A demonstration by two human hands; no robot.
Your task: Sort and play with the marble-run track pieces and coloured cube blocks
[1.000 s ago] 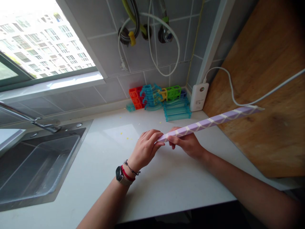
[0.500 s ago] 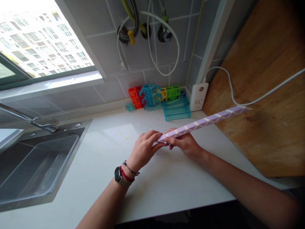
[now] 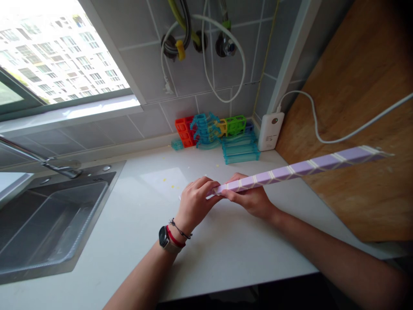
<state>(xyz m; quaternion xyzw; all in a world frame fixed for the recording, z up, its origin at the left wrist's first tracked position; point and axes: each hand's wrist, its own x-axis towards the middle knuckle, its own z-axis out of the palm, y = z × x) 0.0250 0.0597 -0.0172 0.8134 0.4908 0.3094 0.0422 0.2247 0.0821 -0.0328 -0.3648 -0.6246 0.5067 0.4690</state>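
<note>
A long, narrow lilac stick-shaped piece with crossing white lines is held above the counter, slanting up toward the right. My left hand, with a watch and bracelets on its wrist, is closed on its left end; the fingers hide the tip. My right hand is wrapped round it a little further right, thumb on the near side and fingers behind. Its far right end sticks out past the counter's right side, before a wooden board, and touches no hand.
Red, blue, yellow and green plastic pieces stand along the back wall. Beside them is a white power bank with a cable. A sink lies at left. Small yellow bits dot the white counter. A wooden board is at right.
The free end of the lilac piece has swung right and reaches further across the view. Both hands keep hold of it near its left end. The view has shifted slightly.
</note>
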